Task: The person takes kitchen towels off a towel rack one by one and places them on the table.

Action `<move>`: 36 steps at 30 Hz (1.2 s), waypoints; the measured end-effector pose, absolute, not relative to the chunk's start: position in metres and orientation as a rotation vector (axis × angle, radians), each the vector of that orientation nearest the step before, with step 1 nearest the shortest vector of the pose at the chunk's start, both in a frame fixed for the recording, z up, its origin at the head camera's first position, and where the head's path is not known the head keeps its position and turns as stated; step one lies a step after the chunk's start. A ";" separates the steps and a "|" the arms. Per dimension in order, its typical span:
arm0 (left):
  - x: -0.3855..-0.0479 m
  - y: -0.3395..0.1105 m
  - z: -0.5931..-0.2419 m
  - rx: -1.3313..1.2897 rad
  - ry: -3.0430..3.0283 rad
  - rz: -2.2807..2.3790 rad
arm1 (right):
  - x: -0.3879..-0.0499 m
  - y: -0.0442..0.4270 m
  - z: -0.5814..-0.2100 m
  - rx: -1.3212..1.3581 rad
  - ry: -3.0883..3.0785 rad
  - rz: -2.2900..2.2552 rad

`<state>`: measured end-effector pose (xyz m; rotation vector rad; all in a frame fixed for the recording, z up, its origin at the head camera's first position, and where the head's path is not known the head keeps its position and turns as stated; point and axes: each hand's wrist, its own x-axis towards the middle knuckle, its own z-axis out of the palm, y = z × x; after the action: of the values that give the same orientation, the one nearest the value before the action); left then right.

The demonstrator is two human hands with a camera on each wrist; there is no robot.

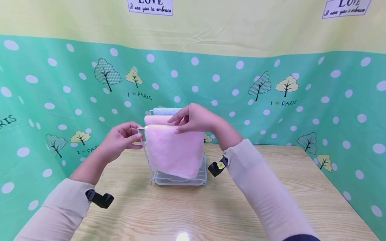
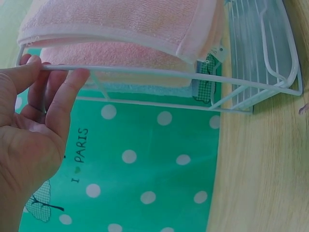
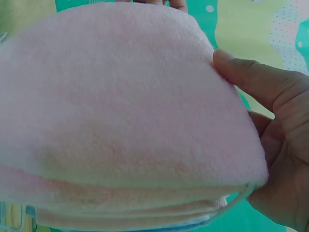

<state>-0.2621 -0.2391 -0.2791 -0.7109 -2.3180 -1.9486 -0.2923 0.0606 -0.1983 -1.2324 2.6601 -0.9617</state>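
A white wire rack (image 1: 181, 181) stands on the table with a pink towel (image 1: 175, 150) hung over its front bar. Behind it hang another pink towel (image 1: 159, 120) and a light blue towel (image 1: 166, 111). My left hand (image 1: 122, 140) pinches the rack's left front upright near the top; the left wrist view shows thumb and fingers of that hand (image 2: 41, 116) on the white bar (image 2: 145, 71). At the front towel's top edge is my right hand (image 1: 196, 118), its thumb on the pink cloth (image 3: 120, 96) in the right wrist view, its other fingers partly hidden behind the towel.
The rack has a tray base with wire slats at the bottom. Wooden table (image 1: 169, 211) surrounds it, and a green and yellow patterned curtain (image 1: 226, 80) hangs behind and at both sides.
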 end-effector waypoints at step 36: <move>-0.263 -0.241 -0.282 -0.735 -2.303 -1.929 | -0.288 0.049 -0.202 -1.290 2.698 -0.896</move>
<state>-0.2629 -0.2410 -0.2825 -0.7354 -2.3031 -1.9287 -0.2884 0.0494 -0.2017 -1.2897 2.6984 -0.8963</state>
